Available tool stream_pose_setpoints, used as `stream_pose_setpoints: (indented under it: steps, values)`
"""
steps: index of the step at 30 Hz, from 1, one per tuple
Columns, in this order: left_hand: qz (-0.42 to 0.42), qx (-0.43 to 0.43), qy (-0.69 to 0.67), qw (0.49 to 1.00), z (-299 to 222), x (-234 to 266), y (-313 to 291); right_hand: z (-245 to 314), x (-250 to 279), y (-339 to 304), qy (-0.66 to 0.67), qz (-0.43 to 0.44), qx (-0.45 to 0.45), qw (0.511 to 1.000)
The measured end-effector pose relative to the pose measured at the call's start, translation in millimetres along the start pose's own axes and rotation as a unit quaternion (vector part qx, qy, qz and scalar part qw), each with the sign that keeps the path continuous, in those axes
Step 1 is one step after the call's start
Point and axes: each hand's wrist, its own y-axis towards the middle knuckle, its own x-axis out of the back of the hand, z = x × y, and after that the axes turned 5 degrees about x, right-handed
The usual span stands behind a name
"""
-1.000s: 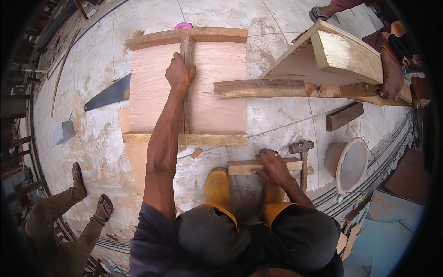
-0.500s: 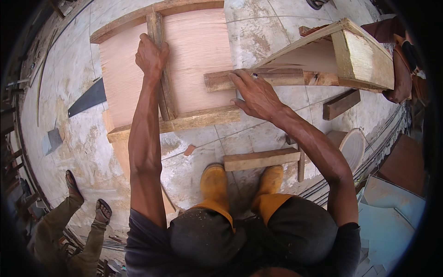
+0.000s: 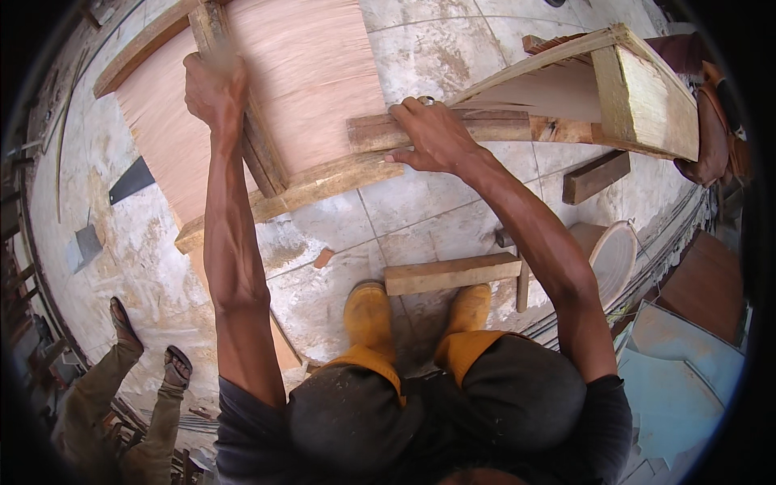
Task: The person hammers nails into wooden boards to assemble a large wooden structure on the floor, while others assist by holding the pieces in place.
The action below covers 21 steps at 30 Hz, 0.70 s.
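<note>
A pinkish plywood panel (image 3: 315, 77) lies ahead of me, framed with wooden battens. My left hand (image 3: 217, 87) is closed around its dark middle crossbar (image 3: 263, 153). At the panel's right side, my right hand (image 3: 434, 136) has its fingers wrapped over a brown wooden batten (image 3: 497, 126). Its thumb lies by the end of the panel's near rail (image 3: 323, 179). That batten overlaps the panel's edge and runs right, along a second wooden frame (image 3: 647, 93) standing tilted on the floor.
A co-worker's hand (image 3: 702, 158) is beside the second frame. Between my yellow boots (image 3: 369, 311) and the panel lies a wood block (image 3: 453, 273). A saw blade (image 3: 131, 181), a dark offcut (image 3: 596, 176) and a round tub (image 3: 614, 255) are on the tiles. Another person's sandalled feet (image 3: 178, 368) stand left.
The panel has swung counterclockwise and shifted left, with my left hand moving left on its crossbar. My right hand has moved slightly left and stays on the batten.
</note>
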Motion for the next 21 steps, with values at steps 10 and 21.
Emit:
stream_pose_setpoints:
  steps: [10,21]
  values:
    - [-0.05,-0.013,-0.061,0.997,4.8,18.7,-16.0,-14.3,-1.6,7.7,0.039,0.033,0.002,0.999]
    - [-0.148,-0.07,-0.226,0.96,-19.7,70.5,-69.4,-2.5,-5.4,-30.7,0.06,0.035,0.058,0.996]
